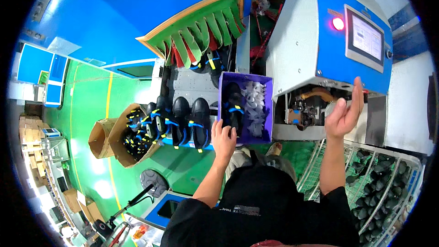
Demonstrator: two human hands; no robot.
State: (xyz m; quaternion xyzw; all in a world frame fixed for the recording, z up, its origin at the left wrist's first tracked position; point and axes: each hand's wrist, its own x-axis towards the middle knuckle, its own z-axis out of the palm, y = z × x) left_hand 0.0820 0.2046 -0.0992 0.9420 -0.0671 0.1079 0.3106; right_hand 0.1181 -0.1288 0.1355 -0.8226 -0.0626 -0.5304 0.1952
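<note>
Left hand (224,139) is reaching half-curled, grip unclear, toward the black shoe (234,103) just beyond it in the purple box (269,114), probably wanting care around the white pieces (254,103), while right hand (345,113) is standing spread, empty, before the machine (297,36).

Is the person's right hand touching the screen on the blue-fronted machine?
Apart. The head view shows blue panel between the right hand's fingertips and the lower edge of the screen.
</note>
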